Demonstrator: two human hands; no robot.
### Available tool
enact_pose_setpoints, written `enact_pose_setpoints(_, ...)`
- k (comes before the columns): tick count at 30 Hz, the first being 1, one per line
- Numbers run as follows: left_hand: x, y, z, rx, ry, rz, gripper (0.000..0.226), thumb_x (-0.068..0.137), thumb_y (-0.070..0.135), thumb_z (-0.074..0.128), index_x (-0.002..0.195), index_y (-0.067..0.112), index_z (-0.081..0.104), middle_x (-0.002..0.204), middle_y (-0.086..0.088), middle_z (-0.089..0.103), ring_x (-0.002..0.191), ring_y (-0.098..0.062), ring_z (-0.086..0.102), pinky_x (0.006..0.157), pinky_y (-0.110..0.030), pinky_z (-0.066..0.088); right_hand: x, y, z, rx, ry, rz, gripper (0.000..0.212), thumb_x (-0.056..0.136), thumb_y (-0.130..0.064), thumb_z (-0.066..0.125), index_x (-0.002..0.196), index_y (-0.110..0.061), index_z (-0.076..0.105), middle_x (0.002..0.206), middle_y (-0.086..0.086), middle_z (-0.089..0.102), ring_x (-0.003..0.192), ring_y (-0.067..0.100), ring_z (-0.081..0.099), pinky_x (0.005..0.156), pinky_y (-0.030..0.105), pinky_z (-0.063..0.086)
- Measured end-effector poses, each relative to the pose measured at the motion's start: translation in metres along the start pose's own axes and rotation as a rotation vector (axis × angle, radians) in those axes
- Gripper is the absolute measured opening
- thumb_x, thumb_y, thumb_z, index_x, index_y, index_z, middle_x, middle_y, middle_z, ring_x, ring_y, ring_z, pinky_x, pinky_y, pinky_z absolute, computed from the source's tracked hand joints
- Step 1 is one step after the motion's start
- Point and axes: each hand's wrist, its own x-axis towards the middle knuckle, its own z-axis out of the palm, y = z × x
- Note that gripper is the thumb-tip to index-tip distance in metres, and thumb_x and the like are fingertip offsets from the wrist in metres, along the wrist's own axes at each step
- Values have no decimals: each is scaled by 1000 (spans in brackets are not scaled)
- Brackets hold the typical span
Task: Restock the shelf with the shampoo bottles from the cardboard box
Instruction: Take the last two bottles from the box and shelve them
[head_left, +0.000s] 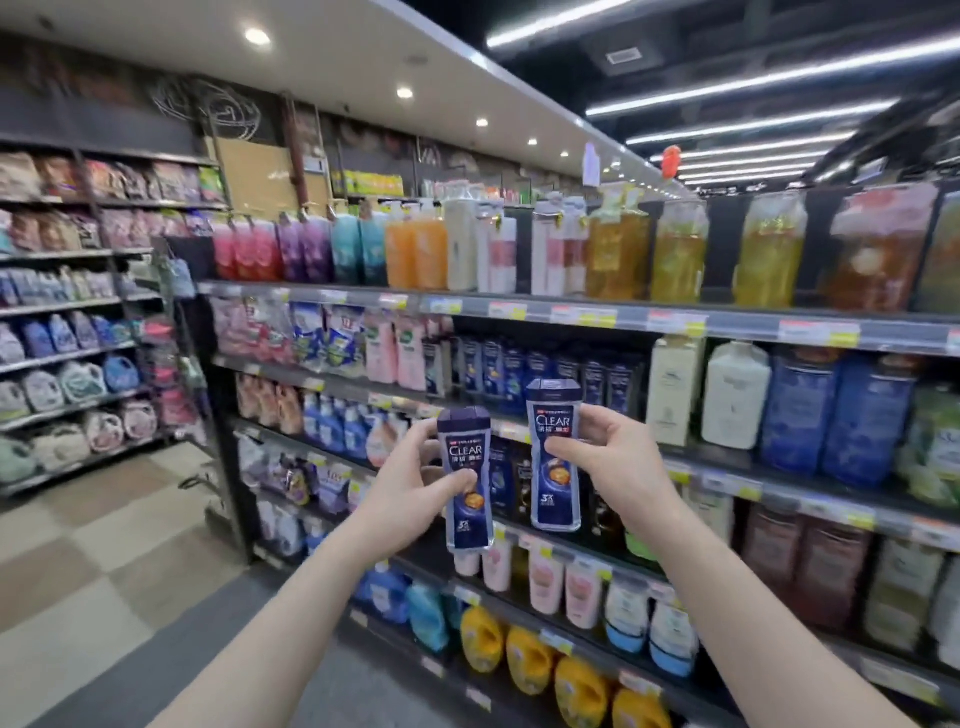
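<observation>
Clearly, each hand is clamped on one dark blue shampoo bottle, both held upright in the air in front of the shelf (571, 317). The left hand (410, 475) wraps the left bottle (465, 483) from its left side, thumb across the label. The right hand (605, 457) grips the right bottle (555, 457) (held slightly higher) from its right side, before a row of similar dark blue bottles (540, 371).

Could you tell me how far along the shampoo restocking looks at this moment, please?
Done: a row of matching dark blue bottles already stands on the shelf. In hand: the left hand holds one CLEAR bottle and the right hand another, both raised before that row, neither placed. Left: shelving these two; the cardboard box is out of view.
</observation>
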Motion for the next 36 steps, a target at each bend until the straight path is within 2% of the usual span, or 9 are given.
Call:
enact_pose_setpoints(4, 32, -46, -78, -5, -23, 20, 46, 98, 23, 73, 137, 36, 52, 131, 6, 69, 109, -5, 72, 88, -30, 61, 45, 8, 77, -51, 39, -19, 36, 85, -12, 80, 117, -27, 74, 103, -12, 79, 95, 8, 75, 88, 38, 60)
enact_pose_setpoints(7, 56, -77, -128, -30, -38, 11, 45, 99, 15, 70, 133, 38, 52, 128, 7, 69, 106, -10, 73, 58, -19, 54, 79, 12, 124, -85, 73, 15, 38, 86, -14, 79, 121, -28, 72, 107, -13, 77, 100, 7, 73, 89, 37, 60)
enact_pose_setpoints(9, 74, -96, -155, -28, -68, 6, 43, 100, 10, 68, 130, 38, 54, 124, 6, 71, 100, -10, 74, 55, -18, 52, 103, 17, 150, -90, 84, 36, 36, 87, -14, 78, 120, -28, 72, 108, -13, 77, 100, 7, 73, 89, 37, 60)
enact_pose_setpoints(14, 132, -147, -199, -34, -110, -22, 45, 99, 11, 69, 135, 34, 53, 124, 5, 70, 104, -8, 72, 69, -17, 56, 173, 35, 197, -144, 116, 50, 33, 90, -16, 76, 120, -29, 71, 104, -15, 78, 97, 6, 74, 88, 34, 60)
enact_pose_setpoints(17, 174, -177, -211, -37, -118, -33, 53, 95, 24, 74, 141, 35, 51, 132, 5, 68, 116, -8, 69, 95, -30, 58, 220, 57, 214, -196, 157, 58, 29, 89, -18, 77, 114, -33, 72, 104, -15, 78, 99, 8, 73, 90, 37, 59)
enact_pose_setpoints(21, 238, -216, -216, -45, -152, -16, 47, 96, 21, 74, 135, 38, 55, 126, 13, 71, 112, -1, 69, 86, -18, 56, 287, 98, 225, -218, 200, 91, 27, 89, -18, 77, 110, -34, 72, 106, -12, 77, 102, 14, 73, 90, 46, 60)
enact_pose_setpoints(26, 323, -258, -212, -24, -198, -2, 47, 95, 21, 75, 132, 41, 56, 124, 20, 72, 117, 1, 66, 101, -31, 54, 373, 156, 230, -230, 276, 138, 26, 91, -13, 74, 114, -25, 71, 109, -12, 74, 106, 9, 68, 80, 25, 53)
enact_pose_setpoints(31, 399, -286, -211, 5, -242, 15, 51, 94, 20, 76, 133, 44, 54, 128, 24, 69, 122, 4, 62, 111, -35, 48, 444, 200, 234, -313, 364, 212, 44, 92, -22, 72, 135, -16, 60, 131, -6, 67, 120, 17, 62, 104, 40, 50)
enact_pose_setpoints(36, 452, -310, -210, -47, -271, 33, 46, 93, 17, 77, 129, 39, 58, 126, 22, 70, 122, 1, 63, 111, -36, 49, 478, 225, 242, -445, 517, 243, 14, 96, -22, 66, 98, -9, 61, 93, 4, 69, 90, 28, 65, 79, 43, 52)
